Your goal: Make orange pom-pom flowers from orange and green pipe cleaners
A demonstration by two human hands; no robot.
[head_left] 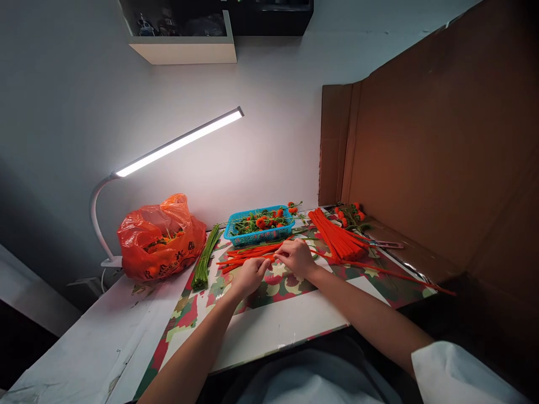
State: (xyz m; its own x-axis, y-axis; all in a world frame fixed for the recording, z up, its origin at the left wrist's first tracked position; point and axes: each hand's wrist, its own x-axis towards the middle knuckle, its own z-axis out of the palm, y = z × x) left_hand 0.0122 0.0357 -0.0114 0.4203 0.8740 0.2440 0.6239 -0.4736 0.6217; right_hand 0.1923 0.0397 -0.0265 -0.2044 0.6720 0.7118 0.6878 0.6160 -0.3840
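My left hand (pixel 251 276) is closed in a pinch, thumb against fingers, over the middle of the table. Close to its right, my right hand (pixel 298 259) pinches too, and the fingertips of both hands almost meet. Between them is the end of an orange pipe cleaner (pixel 391 272), whose long tail runs out from behind my right hand past the table's right edge. Fingers cover most of the pinched part. Loose orange pipe cleaners (pixel 236 258) lie just behind my hands. A thick bundle of orange pipe cleaners (pixel 337 238) is to the right, and green pipe cleaners (pixel 204 264) are to the left.
A blue basket (pixel 257 238) holds orange flowers with green stems. More orange flowers (pixel 351 216) lie at the back right, near pink-handled scissors (pixel 389 244). An orange plastic bag (pixel 162 247) stands left under a lit lamp (pixel 181 143). Cardboard (pixel 429 151) walls the right side.
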